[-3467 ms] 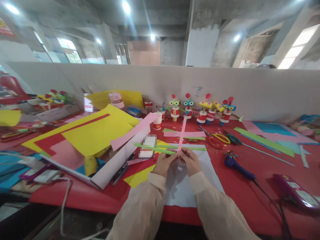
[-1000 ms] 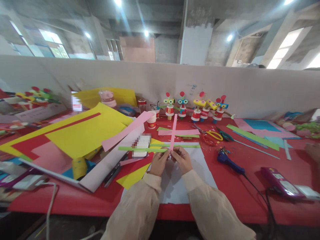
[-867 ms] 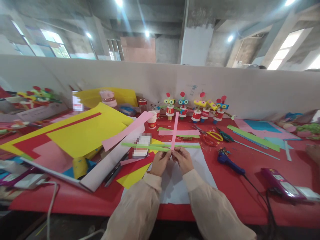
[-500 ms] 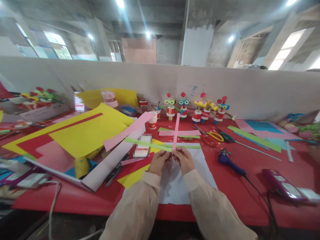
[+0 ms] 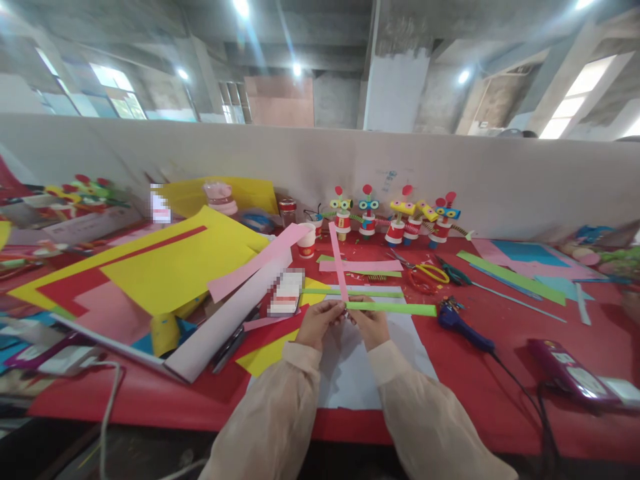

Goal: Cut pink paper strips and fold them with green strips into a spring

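Observation:
A pink paper strip (image 5: 338, 260) and a green paper strip (image 5: 400, 307) meet at one end between my fingertips. The pink one stands away from me, leaning a little left; the green one stretches out to the right over the back of my right hand. My left hand (image 5: 321, 323) is closed, pinching the joined ends. Close beside it, my right hand (image 5: 370, 325) is closed at the same joint, its fingertips partly hidden by the green strip. Beneath both hands lies a white sheet (image 5: 380, 383) on the red table (image 5: 460, 413).
Paper-cup figures (image 5: 367, 220) stand along the back wall. Scissors (image 5: 433, 272) and a blue glue gun (image 5: 465, 330) with its cable lie to the right, near a purple device (image 5: 570, 373). Yellow sheets (image 5: 180, 267), a white roll (image 5: 225, 320) and a paper cup (image 5: 307, 241) are left.
The green strip has swung from the left side over to the right. The pink strip's far end has tipped left. Both hands stay together in nearly the same place.

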A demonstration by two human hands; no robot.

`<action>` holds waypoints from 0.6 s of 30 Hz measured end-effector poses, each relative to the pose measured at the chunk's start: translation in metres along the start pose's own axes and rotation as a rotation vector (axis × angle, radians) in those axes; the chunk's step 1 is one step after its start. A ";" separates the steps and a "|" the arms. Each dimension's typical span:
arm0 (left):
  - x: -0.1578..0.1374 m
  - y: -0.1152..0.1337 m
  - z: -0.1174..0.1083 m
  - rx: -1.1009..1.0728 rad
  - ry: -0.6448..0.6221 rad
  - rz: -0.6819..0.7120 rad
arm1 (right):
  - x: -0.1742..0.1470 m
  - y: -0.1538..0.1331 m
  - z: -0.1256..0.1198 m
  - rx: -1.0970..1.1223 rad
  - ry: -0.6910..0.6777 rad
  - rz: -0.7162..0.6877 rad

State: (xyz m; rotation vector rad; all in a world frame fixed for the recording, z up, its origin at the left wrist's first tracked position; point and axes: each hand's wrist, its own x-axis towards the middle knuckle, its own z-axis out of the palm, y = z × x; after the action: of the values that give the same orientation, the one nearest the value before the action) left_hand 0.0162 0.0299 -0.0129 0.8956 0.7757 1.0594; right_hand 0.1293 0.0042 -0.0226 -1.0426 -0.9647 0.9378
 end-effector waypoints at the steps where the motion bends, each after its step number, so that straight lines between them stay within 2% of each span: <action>1: 0.000 0.000 0.000 0.000 0.002 -0.002 | -0.001 -0.001 0.001 -0.016 -0.005 -0.006; 8: -0.003 0.001 0.001 0.001 0.050 0.034 | -0.005 -0.009 0.003 -0.066 -0.050 -0.058; 13: -0.001 -0.001 -0.001 -0.020 0.033 0.038 | -0.003 -0.005 0.002 -0.146 -0.011 -0.029; 18: 0.001 -0.003 -0.001 -0.015 -0.012 0.065 | -0.003 -0.002 0.002 -0.106 -0.010 -0.010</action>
State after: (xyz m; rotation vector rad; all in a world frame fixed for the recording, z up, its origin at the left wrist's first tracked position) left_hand 0.0164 0.0301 -0.0156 0.9192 0.7320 1.1150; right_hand 0.1269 0.0018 -0.0206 -1.1221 -1.0364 0.8917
